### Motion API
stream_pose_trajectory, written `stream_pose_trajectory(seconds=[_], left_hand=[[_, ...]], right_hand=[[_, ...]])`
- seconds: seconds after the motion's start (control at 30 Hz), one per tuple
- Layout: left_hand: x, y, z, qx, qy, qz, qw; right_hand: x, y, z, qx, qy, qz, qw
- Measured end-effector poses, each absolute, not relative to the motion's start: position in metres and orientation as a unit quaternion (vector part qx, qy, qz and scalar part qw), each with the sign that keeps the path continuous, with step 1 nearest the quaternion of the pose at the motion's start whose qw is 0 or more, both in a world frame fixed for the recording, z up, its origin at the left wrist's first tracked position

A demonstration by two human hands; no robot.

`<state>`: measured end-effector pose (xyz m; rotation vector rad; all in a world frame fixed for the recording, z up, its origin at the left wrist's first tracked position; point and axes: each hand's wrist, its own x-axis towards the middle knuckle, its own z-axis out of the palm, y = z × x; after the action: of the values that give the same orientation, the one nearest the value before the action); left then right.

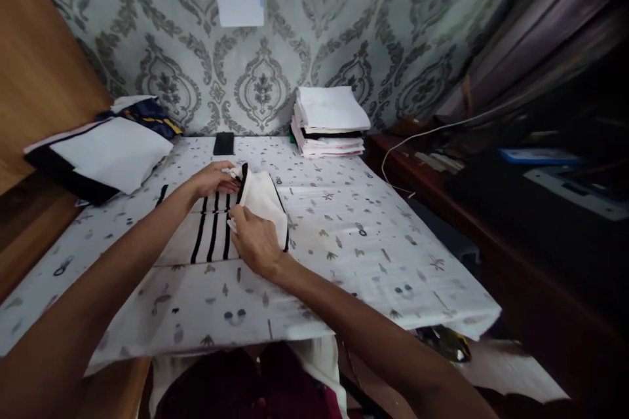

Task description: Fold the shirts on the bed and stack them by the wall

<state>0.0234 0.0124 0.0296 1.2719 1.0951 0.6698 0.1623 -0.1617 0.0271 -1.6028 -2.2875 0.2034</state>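
Note:
A white garment with black stripes (265, 200) lies on the patterned cloth of the table, part of it folded over on itself. The striped part (200, 236) is flat to the left, and the plain white part with black edging is turned up at the right. My left hand (215, 179) grips the far corner of the fold by its black edge, fingers partly hidden by fabric. Closer to me, my right hand (256, 236) pinches the near end of that same fold between thumb and fingers.
A stack of folded clothes (330, 121) stands against the wall at the back. At the left is a pile of white and dark clothes (115, 154). A small black flat object (224, 143) lies at the back. A white cable (442, 127) runs along the right side.

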Motion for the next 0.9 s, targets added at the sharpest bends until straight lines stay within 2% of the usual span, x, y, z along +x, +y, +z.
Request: stream_pose_trajectory(seconds=[0.1, 0.3, 0.9], left_hand=[[0.003, 0.006, 0.013, 0.497, 0.474, 0.318, 0.653], [-0.009, 0.004, 0.011, 0.466, 0.46, 0.323, 0.683], [-0.009, 0.031, 0.011, 0.566, 0.59, 0.309, 0.485]], right_hand=[[0.143, -0.162, 0.016, -0.529, -0.84, 0.025, 0.122], [0.132, -0.164, 0.001, -0.489, -0.865, -0.028, 0.11], [0.121, -0.159, -0.015, -0.402, -0.9, -0.061, 0.159]])
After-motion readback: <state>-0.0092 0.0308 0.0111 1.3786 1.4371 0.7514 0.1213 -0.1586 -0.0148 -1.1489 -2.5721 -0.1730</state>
